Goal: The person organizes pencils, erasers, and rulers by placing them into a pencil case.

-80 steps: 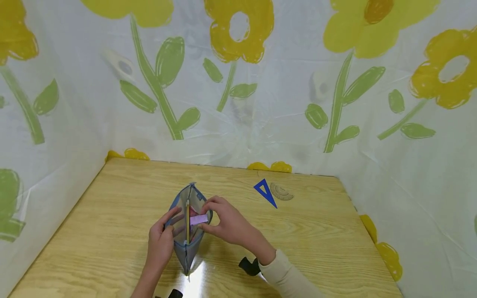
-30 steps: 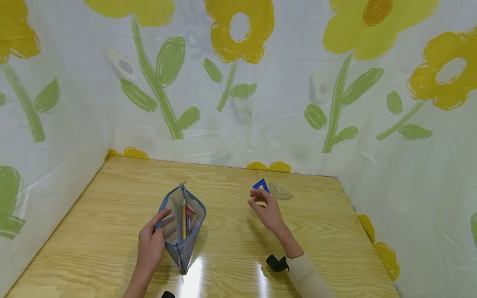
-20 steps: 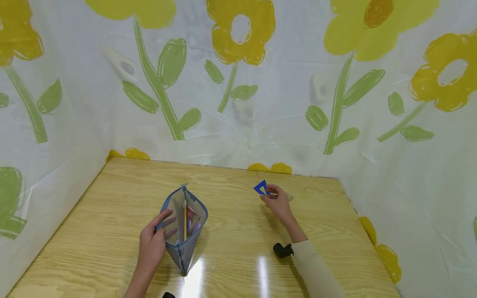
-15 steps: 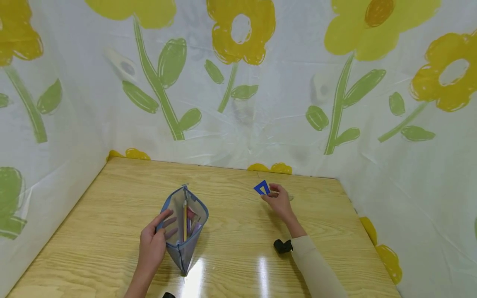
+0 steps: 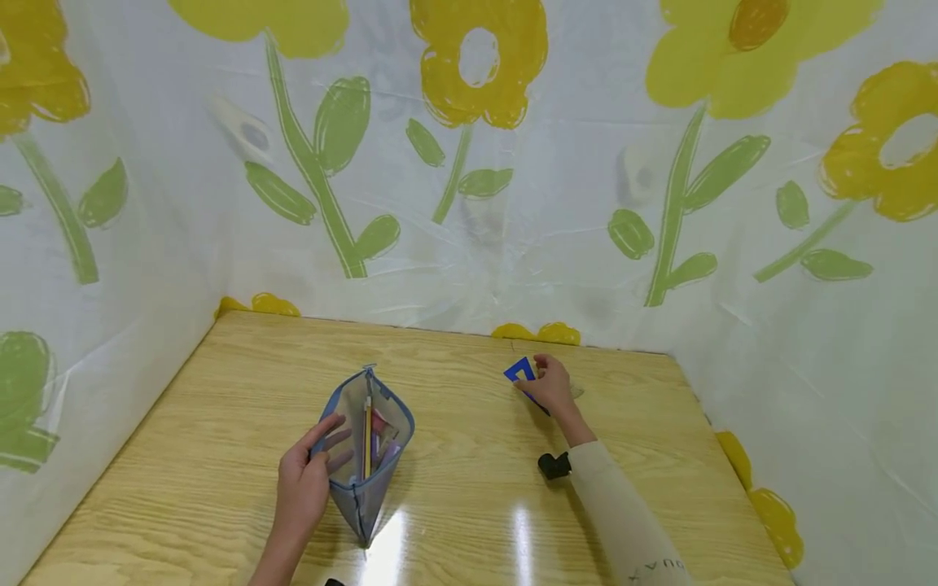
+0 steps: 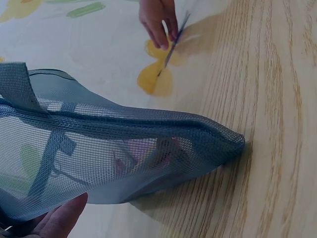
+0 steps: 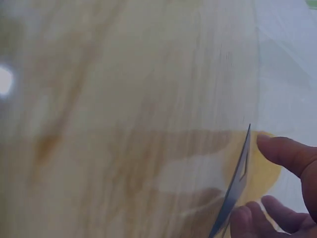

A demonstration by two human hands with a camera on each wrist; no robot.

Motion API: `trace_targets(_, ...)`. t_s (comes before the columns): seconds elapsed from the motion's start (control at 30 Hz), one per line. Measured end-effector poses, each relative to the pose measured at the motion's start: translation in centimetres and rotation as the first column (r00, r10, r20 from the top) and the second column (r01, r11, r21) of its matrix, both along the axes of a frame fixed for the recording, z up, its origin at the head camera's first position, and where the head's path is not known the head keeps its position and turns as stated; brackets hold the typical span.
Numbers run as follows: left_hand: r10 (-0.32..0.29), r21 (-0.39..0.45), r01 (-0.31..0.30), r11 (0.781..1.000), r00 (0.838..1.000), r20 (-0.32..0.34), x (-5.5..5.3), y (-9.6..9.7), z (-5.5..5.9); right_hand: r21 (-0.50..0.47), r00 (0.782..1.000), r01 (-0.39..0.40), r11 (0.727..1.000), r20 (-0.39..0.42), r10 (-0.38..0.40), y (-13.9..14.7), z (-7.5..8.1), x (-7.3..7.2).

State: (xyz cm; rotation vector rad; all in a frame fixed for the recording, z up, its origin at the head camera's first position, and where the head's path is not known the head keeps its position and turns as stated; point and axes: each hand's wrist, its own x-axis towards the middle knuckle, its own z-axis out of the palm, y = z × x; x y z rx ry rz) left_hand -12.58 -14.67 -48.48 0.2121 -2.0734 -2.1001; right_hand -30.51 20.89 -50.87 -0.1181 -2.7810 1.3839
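A blue-edged mesh pencil case (image 5: 370,500) stands unzipped on the table, and my left hand (image 5: 302,480) grips its left side wall. Inside it I see a yellow pencil (image 5: 368,439), a pink item (image 5: 379,422) and a light purple piece (image 5: 391,452). Farther back on the right, my right hand (image 5: 554,389) pinches a blue triangular set square (image 5: 517,370) between thumb and fingers. In the right wrist view the set square (image 7: 233,196) is tilted, nearly edge-on. A clear protractor (image 5: 576,391) lies mostly hidden behind the right hand.
The wooden table (image 5: 454,423) meets a white flowered cloth (image 5: 440,268) at the back and both sides. A black wrist camera (image 5: 554,465) sits at the right wrist. Light glares off the table's front.
My right hand has left the pencil case, where the light purple piece now lies, and moved right and back to take hold of the set square, which is now tilted. The left hand keeps its grip.
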Motion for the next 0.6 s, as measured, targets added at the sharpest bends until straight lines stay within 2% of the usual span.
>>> trace_targets(0.37,0.020,0.015,-0.020,1.000,1.000,-0.018,-0.20,0.04,-0.27,0.074,0.999,0.012,0.997,0.036,-0.015,-0.33,-0.44,-0.93)
trace_targets(0.47,0.024,0.013,-0.023,1.000,1.000,-0.020,-0.23,0.05,-0.29,0.099,0.999,0.006,0.995,0.047,-0.010,-0.47,-0.26,-1.04)
trace_targets(0.6,0.024,0.015,-0.024,1.000,0.999,-0.022,-0.28,0.08,-0.30,0.080,0.997,-0.014,0.997,0.077,0.008,-0.86,0.30,-0.91)
